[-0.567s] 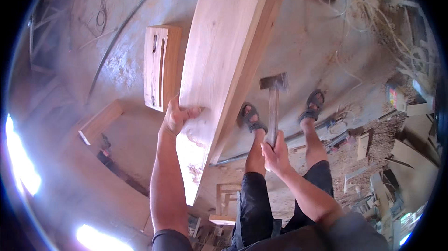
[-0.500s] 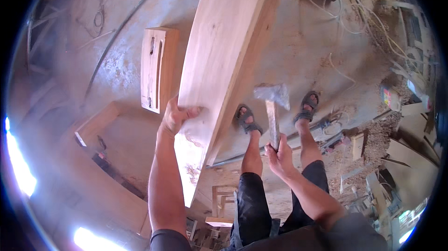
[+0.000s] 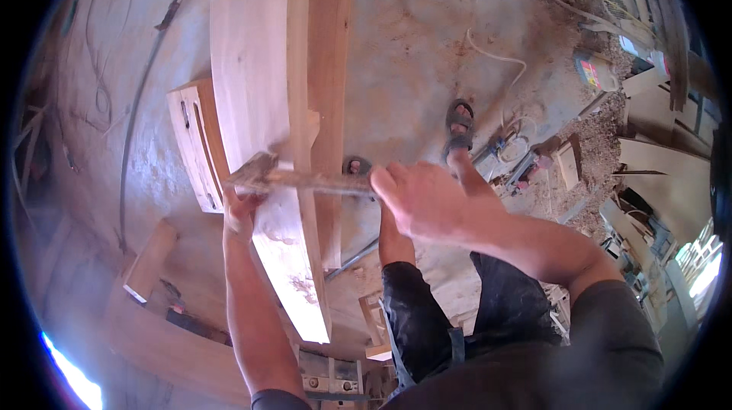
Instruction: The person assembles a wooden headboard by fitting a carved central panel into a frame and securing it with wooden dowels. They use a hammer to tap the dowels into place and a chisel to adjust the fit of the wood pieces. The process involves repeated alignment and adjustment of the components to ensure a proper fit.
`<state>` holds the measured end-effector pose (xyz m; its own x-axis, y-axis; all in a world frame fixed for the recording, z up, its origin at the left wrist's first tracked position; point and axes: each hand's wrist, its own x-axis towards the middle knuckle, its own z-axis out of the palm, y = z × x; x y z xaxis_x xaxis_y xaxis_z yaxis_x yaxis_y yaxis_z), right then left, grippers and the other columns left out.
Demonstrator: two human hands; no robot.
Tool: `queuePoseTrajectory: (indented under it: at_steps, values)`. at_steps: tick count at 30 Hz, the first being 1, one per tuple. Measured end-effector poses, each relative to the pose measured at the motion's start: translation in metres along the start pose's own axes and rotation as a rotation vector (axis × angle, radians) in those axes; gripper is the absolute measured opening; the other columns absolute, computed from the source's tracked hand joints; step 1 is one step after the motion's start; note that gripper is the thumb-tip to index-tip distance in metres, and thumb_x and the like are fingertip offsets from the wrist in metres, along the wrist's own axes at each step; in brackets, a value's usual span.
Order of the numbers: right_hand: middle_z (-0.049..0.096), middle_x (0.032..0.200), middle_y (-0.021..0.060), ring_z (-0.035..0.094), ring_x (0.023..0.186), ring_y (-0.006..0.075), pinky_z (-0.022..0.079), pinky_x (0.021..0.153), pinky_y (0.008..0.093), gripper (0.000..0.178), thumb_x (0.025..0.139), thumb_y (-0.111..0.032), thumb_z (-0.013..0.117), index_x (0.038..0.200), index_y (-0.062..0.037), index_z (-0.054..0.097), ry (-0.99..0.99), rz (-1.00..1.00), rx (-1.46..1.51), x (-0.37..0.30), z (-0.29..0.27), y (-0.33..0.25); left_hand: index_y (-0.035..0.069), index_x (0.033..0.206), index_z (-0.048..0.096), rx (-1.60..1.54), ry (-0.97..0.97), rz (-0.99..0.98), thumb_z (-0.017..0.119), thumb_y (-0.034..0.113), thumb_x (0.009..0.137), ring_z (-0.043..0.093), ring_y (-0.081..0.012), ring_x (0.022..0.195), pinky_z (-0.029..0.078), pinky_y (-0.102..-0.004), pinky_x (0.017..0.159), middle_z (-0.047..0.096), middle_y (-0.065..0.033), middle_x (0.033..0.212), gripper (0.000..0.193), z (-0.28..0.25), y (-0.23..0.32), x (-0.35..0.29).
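A long, thick pale wooden plank [image 3: 252, 52] runs from the far edge toward me, its near end by my left forearm. My left hand [image 3: 239, 210] grips the plank's left edge, its fingers partly hidden under the tool head. In my right hand [image 3: 423, 200] is a hatchet, held by its worn handle [image 3: 320, 181] and lying level across my view. The hatchet's head [image 3: 255, 172] is over the plank's left edge, right beside my left hand; whether it touches the wood I cannot tell. A second timber [image 3: 328, 105] shows along the plank's right side.
A slotted wood block [image 3: 197, 143] stands left of the plank. Farther left, a dark hose [image 3: 145, 90] crosses the floor. My sandalled foot [image 3: 460, 120] is right of the plank. Offcuts [image 3: 659, 174], shavings and a power tool [image 3: 534, 166] lie at right.
My right hand has swung the hatchet leftward, from above the floor near my feet to over the plank beside my left hand. My left hand keeps its hold; the whole view has shifted.
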<state>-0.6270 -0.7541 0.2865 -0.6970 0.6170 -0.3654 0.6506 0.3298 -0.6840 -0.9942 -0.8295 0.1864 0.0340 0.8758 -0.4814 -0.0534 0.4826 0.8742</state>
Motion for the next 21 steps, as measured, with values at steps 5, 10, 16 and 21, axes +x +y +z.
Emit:
queuePoseTrajectory:
  at_steps: [5,10,16,21]
  values:
    - [0.056,0.079,0.0115,0.063,0.065,0.0277,0.050,0.056,0.0414,0.028,0.079,-0.009,0.065,0.102,-0.0018,0.049,0.081,-0.134,-0.016,-0.007,-0.001,0.014,-0.006,0.130,0.048,-0.108,-0.031,-0.226,0.068,0.036,0.077,0.060,-0.0213,0.105,0.047,-0.0338,0.091,0.061,-0.0126,0.116,0.070,0.012,0.029,0.005]
    - [0.055,0.078,0.0109,0.063,0.065,0.0276,0.050,0.056,0.0401,0.028,0.080,-0.009,0.064,0.101,-0.0009,0.048,-0.041,-0.020,-0.106,0.002,-0.004,0.025,-0.006,0.126,0.051,-0.102,0.116,-0.195,0.065,0.015,0.077,0.063,-0.0186,0.090,0.054,-0.0324,0.081,0.064,-0.0118,0.106,0.054,0.015,0.022,0.004]
    - [0.056,0.078,0.0117,0.060,0.061,0.0257,0.050,0.056,0.0417,0.022,0.082,-0.009,0.061,0.098,-0.0004,0.047,0.059,-0.199,0.083,-0.005,-0.026,-0.004,0.002,0.131,0.047,0.136,0.138,-0.424,0.064,0.020,0.082,0.060,-0.0178,0.097,0.048,-0.0304,0.089,0.061,-0.0067,0.110,0.055,0.009,0.022,-0.007]
    - [0.057,0.079,0.0123,0.061,0.064,0.0299,0.050,0.057,0.0423,0.024,0.081,-0.010,0.063,0.096,-0.0003,0.048,-0.059,-0.016,-0.055,0.019,-0.017,0.037,-0.001,0.129,0.048,-0.067,0.162,-0.309,0.064,0.002,0.073,0.061,-0.0162,0.090,0.050,-0.0300,0.084,0.061,-0.0054,0.105,0.059,0.032,0.037,0.008]
